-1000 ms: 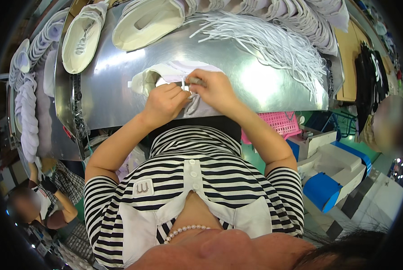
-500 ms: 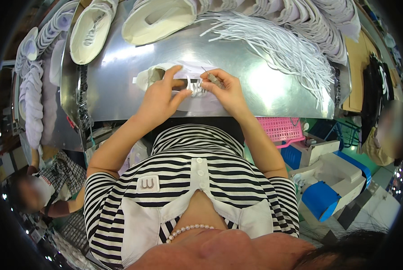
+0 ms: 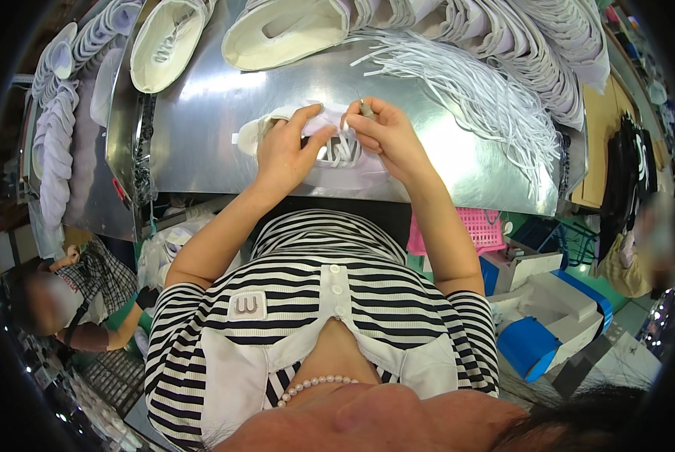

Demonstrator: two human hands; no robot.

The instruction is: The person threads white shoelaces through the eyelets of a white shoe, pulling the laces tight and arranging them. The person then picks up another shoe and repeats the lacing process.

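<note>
A white shoe upper lies sideways on the metal table in front of me, its heel end toward the left. White lace crosses its dark opening in several loops. My left hand grips the upper by the edge of that opening, thumb and fingers on its far side. Just to the right, my right hand is closed around a small awl-like tool with a grey handle. The fingertips of that hand also meet a raised strand of the lace; the tool's thin point can't be made out.
Behind the work lies a bundle of loose white laces, beside stacked white uppers. Two more uppers stand at the far left, one being a cream-lined upper. A pink basket sits below the table. Other people are at both sides.
My right hand has lifted and turned, drawing the lace up from the upper; the tool's thin point no longer shows. My left thumb has shifted up to the upper's far edge.
</note>
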